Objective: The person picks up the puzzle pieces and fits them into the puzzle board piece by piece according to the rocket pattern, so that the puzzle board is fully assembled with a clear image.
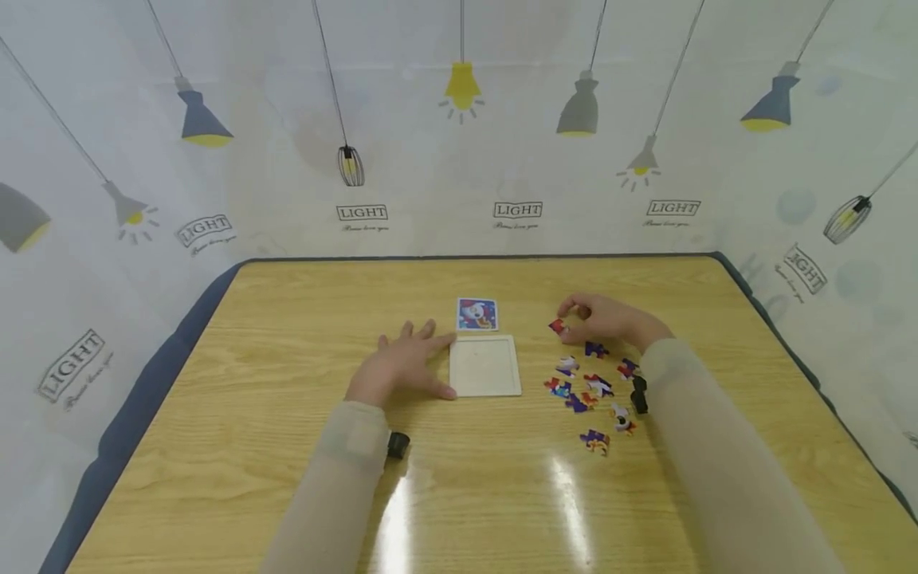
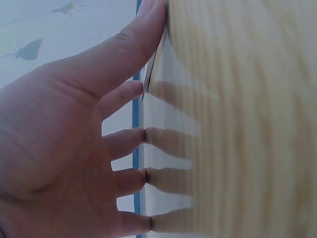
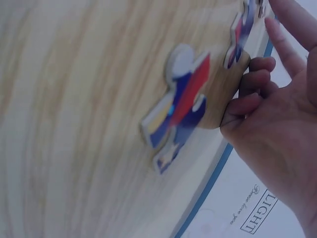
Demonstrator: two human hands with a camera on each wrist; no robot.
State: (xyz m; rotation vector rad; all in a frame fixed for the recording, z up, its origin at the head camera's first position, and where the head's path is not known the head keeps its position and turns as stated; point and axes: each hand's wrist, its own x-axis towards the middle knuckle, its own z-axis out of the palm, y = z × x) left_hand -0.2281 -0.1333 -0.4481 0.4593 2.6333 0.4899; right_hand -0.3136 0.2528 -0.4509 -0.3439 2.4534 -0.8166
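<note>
My left hand (image 1: 407,363) lies spread on the table with straight fingers, thumb and index fingertip at the left edge of a square white puzzle tray (image 1: 484,367). In the left wrist view, the left hand's fingertips (image 2: 143,135) touch the wooden surface. My right hand (image 1: 604,317) pinches a red jigsaw piece (image 1: 557,326) between thumb and index finger, right of the tray; its other fingers are curled in the right wrist view. Just below that hand lies a dark blue piece (image 1: 595,349). A blue picture card (image 1: 476,314) with a white figure sits behind the tray.
Several loose jigsaw pieces, among them a red and purple one (image 1: 598,386) and a purple and orange one (image 1: 595,441), are scattered right of the tray by the right forearm. The wooden table (image 1: 287,335) ends at a dark blue border before a lamp-printed backdrop (image 1: 430,159).
</note>
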